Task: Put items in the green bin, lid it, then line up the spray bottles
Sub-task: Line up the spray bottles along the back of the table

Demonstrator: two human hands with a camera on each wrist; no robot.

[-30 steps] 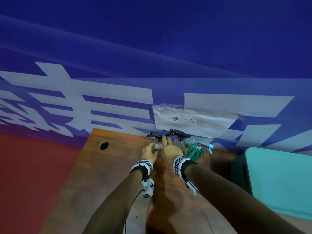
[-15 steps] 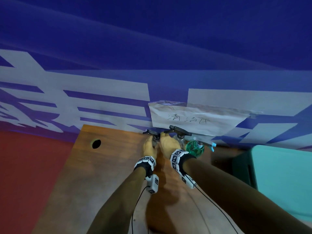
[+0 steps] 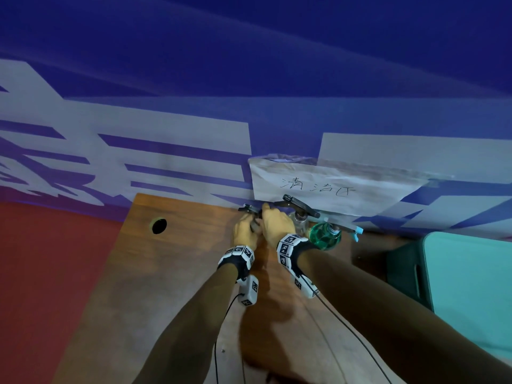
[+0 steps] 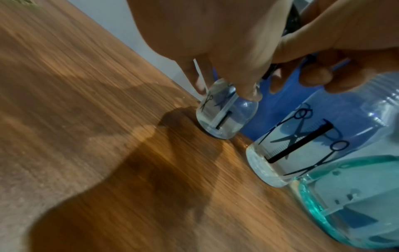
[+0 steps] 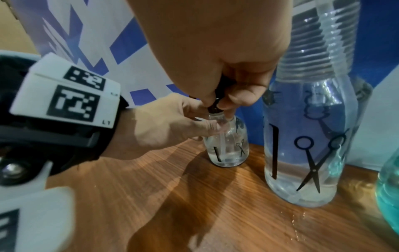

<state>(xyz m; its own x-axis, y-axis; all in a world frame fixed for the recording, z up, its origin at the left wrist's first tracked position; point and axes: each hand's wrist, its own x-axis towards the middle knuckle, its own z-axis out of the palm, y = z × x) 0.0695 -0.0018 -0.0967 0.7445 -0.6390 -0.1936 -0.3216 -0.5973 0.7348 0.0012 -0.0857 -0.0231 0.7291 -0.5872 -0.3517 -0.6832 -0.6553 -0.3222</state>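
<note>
Both hands grip a small clear bottle [image 5: 226, 145] upright on the worktop [image 3: 166, 273]: left hand [image 3: 245, 234] round its shoulder, right hand [image 3: 278, 225] pinching its black neck.

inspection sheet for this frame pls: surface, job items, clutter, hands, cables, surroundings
Surface: wooden table, round cable hole, a few droplets near the bottles.
Job's things: small clear spray bottle, tall clear spray bottle and green spray bottle upright in a row by the wall; green bin lidded, at right.
Clutter: nothing seen.
Hands: left hand grips the small bottle's shoulder; right hand pinches its neck.
Cables: black wrist-camera leads across the table.
Surroundings: blue banner wall, taped handwritten paper sign.
</note>
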